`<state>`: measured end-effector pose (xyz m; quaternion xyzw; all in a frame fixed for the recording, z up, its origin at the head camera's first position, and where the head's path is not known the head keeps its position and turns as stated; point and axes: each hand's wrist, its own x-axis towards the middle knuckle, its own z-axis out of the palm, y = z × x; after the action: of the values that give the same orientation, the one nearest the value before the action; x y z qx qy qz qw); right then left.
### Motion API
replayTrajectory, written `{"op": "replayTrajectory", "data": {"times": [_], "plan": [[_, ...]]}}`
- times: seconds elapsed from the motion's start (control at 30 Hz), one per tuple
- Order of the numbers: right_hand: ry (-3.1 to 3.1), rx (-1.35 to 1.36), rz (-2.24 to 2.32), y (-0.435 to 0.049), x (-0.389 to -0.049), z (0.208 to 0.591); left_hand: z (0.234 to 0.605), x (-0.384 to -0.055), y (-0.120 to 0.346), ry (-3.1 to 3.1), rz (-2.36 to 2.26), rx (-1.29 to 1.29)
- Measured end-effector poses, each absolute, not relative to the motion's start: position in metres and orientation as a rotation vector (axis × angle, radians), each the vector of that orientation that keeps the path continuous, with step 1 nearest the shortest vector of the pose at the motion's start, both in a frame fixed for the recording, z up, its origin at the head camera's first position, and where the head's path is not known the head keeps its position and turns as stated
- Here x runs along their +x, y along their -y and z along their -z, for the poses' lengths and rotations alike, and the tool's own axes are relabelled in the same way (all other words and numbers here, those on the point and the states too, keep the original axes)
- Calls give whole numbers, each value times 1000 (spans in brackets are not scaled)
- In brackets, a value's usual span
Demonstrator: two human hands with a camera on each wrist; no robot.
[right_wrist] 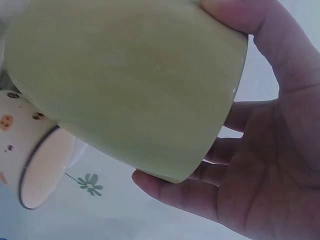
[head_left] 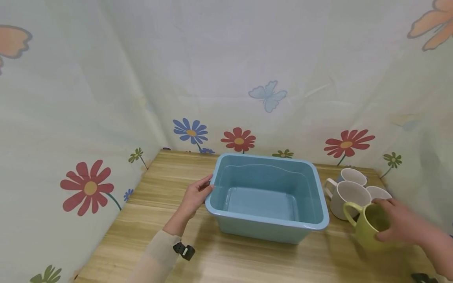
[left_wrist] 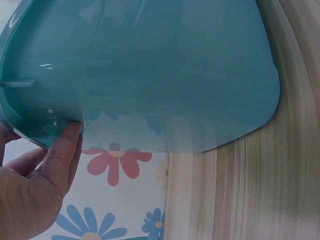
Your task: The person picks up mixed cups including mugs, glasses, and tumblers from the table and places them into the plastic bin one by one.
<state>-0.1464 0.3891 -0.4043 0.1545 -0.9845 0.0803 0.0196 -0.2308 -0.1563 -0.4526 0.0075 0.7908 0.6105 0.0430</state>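
A light blue plastic basin (head_left: 262,220) stands on the wooden table. My left hand (head_left: 196,196) grips its left rim, and in the left wrist view the fingers (left_wrist: 62,155) lie against the basin's outer wall (left_wrist: 175,75) below the rim. On the right, my right hand (head_left: 403,222) holds a yellow-green mug (head_left: 368,232) round its rim and body, with the handle (head_left: 350,214) pointing left. Seen close up, the mug (right_wrist: 130,85) is tilted between the thumb and the other fingers. Just behind it is a white mug (head_left: 348,196) with its handle toward the basin.
Two more mugs stand behind the front white one: a white-and-blue mug (head_left: 354,177) and a pale mug (head_left: 378,192) partly hidden. The right wrist view also shows a spotted cream mug (right_wrist: 42,165). A flowered curtain (head_left: 226,78) hangs behind and beside the wooden table (head_left: 170,173).
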Motion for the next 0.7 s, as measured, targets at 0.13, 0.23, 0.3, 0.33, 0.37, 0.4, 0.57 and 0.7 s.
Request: {"op": "replayTrajectory", "data": {"times": [0.13, 0.23, 0.3, 0.33, 0.37, 0.4, 0.57, 0.7], "plan": [[3099, 447, -221, -388, -151, 392, 452, -232, 157, -2423, -1867, 9], [3137, 415, -207, -389, -154, 383, 451, -232, 156, -2421, -1864, 6], [3150, 404, -197, -390, -155, 378, 451, -232, 156, -2418, -1862, 3], [3158, 402, -193, -390, -156, 375, 451, -232, 156, -2418, -1860, 3], [3162, 401, -186, -391, -157, 372, 451, -232, 156, -2418, -1858, 4], [3164, 402, -176, -391, -157, 370, 450, -232, 156, -2418, -1855, 6], [3163, 411, -146, -392, -161, 358, 452, -233, 157, -2416, -1849, 24], [3187, 383, -126, -392, -164, 350, 454, -233, 157, -2413, -1857, 32]]}}
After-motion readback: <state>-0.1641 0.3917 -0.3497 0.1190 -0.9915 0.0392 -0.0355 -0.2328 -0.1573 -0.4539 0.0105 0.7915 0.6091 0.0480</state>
